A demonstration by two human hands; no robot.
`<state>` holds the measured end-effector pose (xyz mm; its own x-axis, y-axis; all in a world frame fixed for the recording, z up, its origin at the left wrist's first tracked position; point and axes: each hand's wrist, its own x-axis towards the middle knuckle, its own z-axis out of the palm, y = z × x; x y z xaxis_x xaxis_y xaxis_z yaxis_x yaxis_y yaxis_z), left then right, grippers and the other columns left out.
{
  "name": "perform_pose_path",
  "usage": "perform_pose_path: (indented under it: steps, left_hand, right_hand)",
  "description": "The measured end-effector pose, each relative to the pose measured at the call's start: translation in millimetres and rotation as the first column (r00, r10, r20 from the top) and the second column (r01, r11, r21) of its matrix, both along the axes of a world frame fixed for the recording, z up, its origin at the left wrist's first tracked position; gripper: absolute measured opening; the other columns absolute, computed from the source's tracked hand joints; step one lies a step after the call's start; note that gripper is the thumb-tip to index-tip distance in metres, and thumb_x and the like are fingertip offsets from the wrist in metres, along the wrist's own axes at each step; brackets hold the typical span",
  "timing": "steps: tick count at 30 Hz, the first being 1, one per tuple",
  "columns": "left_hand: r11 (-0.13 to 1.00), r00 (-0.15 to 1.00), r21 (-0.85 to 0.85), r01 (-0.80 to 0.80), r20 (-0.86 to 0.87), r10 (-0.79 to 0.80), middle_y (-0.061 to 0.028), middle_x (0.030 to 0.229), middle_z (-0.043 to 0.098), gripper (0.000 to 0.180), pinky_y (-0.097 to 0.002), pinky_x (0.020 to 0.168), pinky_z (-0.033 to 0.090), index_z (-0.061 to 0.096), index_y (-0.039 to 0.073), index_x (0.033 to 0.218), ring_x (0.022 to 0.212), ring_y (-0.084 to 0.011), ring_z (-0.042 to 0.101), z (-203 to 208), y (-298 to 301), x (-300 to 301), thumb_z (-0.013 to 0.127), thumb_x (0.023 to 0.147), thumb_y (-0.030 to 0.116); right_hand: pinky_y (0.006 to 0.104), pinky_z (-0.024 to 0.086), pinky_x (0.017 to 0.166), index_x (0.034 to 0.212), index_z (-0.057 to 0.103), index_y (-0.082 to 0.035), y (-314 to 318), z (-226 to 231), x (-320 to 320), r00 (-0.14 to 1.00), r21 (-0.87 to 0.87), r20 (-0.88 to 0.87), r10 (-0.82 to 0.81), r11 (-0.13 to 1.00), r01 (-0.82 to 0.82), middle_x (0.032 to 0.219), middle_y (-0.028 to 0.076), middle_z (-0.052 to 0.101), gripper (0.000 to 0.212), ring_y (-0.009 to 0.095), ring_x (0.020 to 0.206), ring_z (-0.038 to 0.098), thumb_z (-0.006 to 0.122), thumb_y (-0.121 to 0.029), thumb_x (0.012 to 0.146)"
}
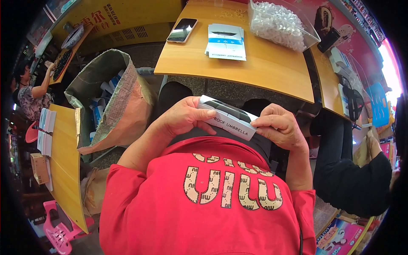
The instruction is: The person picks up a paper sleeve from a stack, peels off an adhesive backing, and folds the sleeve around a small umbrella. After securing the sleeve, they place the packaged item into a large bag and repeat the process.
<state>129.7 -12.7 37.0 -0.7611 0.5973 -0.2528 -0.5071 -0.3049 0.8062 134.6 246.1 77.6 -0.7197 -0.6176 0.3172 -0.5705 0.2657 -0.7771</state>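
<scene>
Above my lap, both hands hold a long, narrow umbrella box [227, 121], white and grey with a dark picture on its upper face. My left hand [185, 117] grips its left end, thumb on the front side. At the right end, my right hand [280, 127] pinches the box near its corner with thumb and fingers. Ahead on the wooden table [272, 72] lies a small stack of flat printed white cartons [226, 41] with a blue band. A phone [182, 30] rests to the left of that stack.
A clear bin [282, 23] of white plastic pieces stands at the table's far right, near loose rubber bands [231, 15]. Left of my legs sits a large woven sack [123, 102] holding white-and-blue items. A pink stool [59, 229] is lower left. Other people sit at far left and right.
</scene>
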Motion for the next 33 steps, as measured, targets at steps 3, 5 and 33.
perform_pose_path:
  steps: [3, 5, 33]
  left_hand:
    - [1.000, 1.000, 0.016, 0.017, -0.005, -0.017, -0.0156, 0.090, 0.058, 0.022, -0.0349, 0.061, 0.054, 0.053, -0.002, 0.096, 0.082, -0.0256, 0.059, 0.7, -0.2, -3.6, 0.056, 0.078, 0.010]
    - [0.999, 0.999, 0.022, 0.034, -0.003, -0.034, -0.0157, 0.090, 0.058, 0.022, -0.0348, 0.061, 0.053, 0.053, -0.002, 0.096, 0.081, -0.0257, 0.059, 1.9, -0.1, -4.4, 0.056, 0.078, 0.009]
    - [0.995, 0.993, 0.021, 0.100, -0.061, -0.099, -0.0136, 0.089, 0.059, 0.021, -0.0330, 0.063, 0.052, 0.055, -0.001, 0.095, 0.081, -0.0235, 0.058, 9.3, -8.3, -17.1, 0.056, 0.078, 0.011]
  right_hand:
    - [0.0234, 0.040, 0.056, 0.082, 0.063, -0.006, -0.7, 6.1, 0.8, 0.997, 0.019, 0.051, 0.052, 0.998, -0.053, 0.069, 0.002, 0.050, 0.015, 0.013, 0.065, 0.050, 0.065, -0.002, 0.067]
    - [0.0236, 0.040, 0.054, 0.082, 0.063, -0.006, -1.2, 8.8, -0.2, 0.993, 0.039, 0.035, 0.109, 0.993, -0.111, 0.067, 0.003, 0.049, 0.015, 0.014, 0.064, 0.050, 0.065, -0.004, 0.067]
    - [0.0275, 0.041, 0.055, 0.081, 0.061, -0.003, -18.5, 32.6, -18.9, 0.968, 0.204, -0.102, 0.228, 0.957, -0.204, 0.069, 0.007, 0.052, 0.013, 0.019, 0.063, 0.051, 0.061, 0.000, 0.068]
